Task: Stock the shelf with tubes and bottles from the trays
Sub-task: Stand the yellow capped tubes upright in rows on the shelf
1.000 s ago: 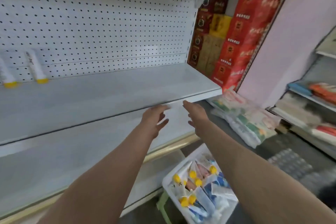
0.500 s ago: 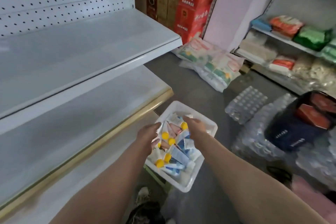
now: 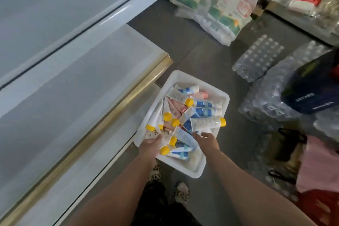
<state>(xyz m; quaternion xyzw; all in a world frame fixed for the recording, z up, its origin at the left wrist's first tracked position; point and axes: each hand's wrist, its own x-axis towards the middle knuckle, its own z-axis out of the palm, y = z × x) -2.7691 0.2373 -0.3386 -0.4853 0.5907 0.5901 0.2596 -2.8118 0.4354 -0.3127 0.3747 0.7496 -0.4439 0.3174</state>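
Tray: white rectangular plastic tray (image 3: 216, 97) of yellow-capped white tubes (image 3: 205, 124), beside the white metal shelf (image 3: 73, 82).
Left hand (image 3: 149, 146): in the tubes, grip unclear.
Right hand (image 3: 208, 140): likewise, grip unclear.

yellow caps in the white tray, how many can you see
8 yellow caps show in the white tray: left edge, three mid-left, upper middle, right, two near the left hand. More may be buried.
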